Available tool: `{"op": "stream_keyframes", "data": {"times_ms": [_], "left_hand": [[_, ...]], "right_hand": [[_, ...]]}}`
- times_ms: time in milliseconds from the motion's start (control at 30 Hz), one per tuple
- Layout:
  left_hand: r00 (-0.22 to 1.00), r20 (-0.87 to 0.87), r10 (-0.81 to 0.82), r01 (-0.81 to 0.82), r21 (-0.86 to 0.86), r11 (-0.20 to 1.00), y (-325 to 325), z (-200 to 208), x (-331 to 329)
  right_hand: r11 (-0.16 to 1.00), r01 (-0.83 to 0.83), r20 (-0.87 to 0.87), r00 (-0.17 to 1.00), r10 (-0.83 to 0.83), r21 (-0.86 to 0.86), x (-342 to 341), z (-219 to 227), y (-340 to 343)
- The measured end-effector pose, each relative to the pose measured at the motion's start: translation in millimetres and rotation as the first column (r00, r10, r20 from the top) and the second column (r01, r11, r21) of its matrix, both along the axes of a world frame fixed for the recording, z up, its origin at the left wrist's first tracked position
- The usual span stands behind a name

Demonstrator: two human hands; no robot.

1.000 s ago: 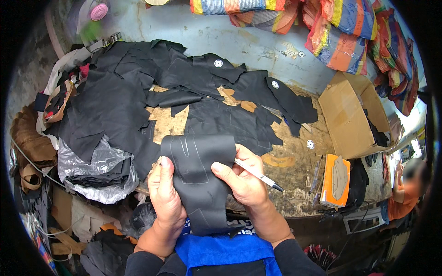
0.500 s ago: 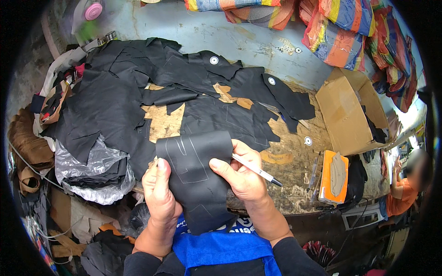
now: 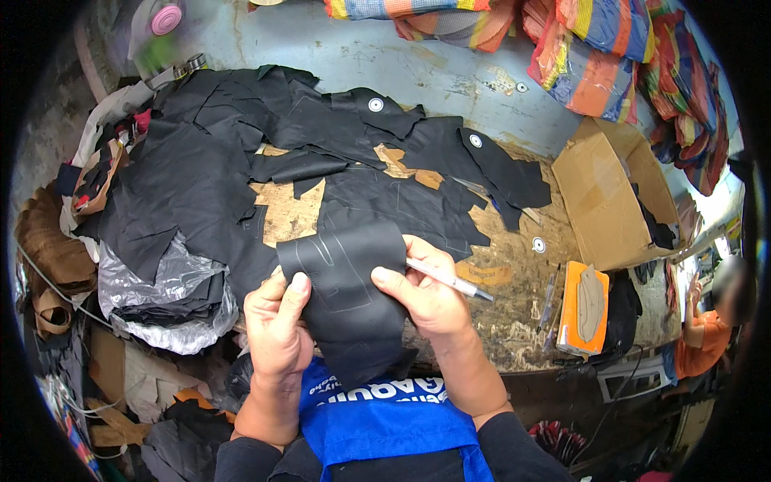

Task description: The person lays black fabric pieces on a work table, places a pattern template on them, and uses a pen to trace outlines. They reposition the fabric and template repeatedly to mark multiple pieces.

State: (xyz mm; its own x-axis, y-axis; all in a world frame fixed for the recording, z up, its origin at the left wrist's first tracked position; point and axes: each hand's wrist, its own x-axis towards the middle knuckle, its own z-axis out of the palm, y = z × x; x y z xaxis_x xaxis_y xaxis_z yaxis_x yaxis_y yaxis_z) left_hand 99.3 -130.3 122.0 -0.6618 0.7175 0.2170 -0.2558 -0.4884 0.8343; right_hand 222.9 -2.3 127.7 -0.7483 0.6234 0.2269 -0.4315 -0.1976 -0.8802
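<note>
Between my two hands I hold up a black leather piece (image 3: 345,277) with pale outlines drawn on its face. My left hand (image 3: 277,317) pinches its left edge, thumb on top. At the right edge my right hand (image 3: 430,297) grips it the same way, and a white pen (image 3: 450,279) is tucked between those fingers, its dark end pointing right. The fingers behind the leather are hidden. Beyond my hands, more black leather sheets (image 3: 193,153) lie spread and overlapping on the worn wooden table (image 3: 514,313), some with drawn lines.
An open cardboard box (image 3: 598,201) stands at the right, behind an orange box (image 3: 580,309) with a grey-brown template on it. A plastic-wrapped stack (image 3: 169,297) sits at the left. Woven bags (image 3: 594,56) hang at the back. Another person (image 3: 707,337) is at far right.
The leather piece has tilted and its lower end has drawn up, uncovering more of the blue apron. Both hands keep their hold, and the pen has turned slightly.
</note>
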Motion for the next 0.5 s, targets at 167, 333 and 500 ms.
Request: {"op": "stream_keyframes", "data": {"times_ms": [167, 333, 500], "left_hand": [[0.934, 0.245, -0.261, 0.242, 0.107, 0.964, 5, 6, -11], [0.995, 0.016, -0.099, 0.096, 0.129, 0.987, 9, -1, -4], [0.88, -0.266, -0.394, 0.424, 0.065, 0.903, 6, -1, -10]], "right_hand": [[0.981, -0.12, -0.085, 0.991, 0.107, -0.155, 0, -2, 13], [0.995, -0.006, 0.037, 0.999, 0.002, 0.099, 9, -1, 7], [0.952, -0.036, 0.096, 0.995, 0.007, 0.305, 15, 0, 16]]}}
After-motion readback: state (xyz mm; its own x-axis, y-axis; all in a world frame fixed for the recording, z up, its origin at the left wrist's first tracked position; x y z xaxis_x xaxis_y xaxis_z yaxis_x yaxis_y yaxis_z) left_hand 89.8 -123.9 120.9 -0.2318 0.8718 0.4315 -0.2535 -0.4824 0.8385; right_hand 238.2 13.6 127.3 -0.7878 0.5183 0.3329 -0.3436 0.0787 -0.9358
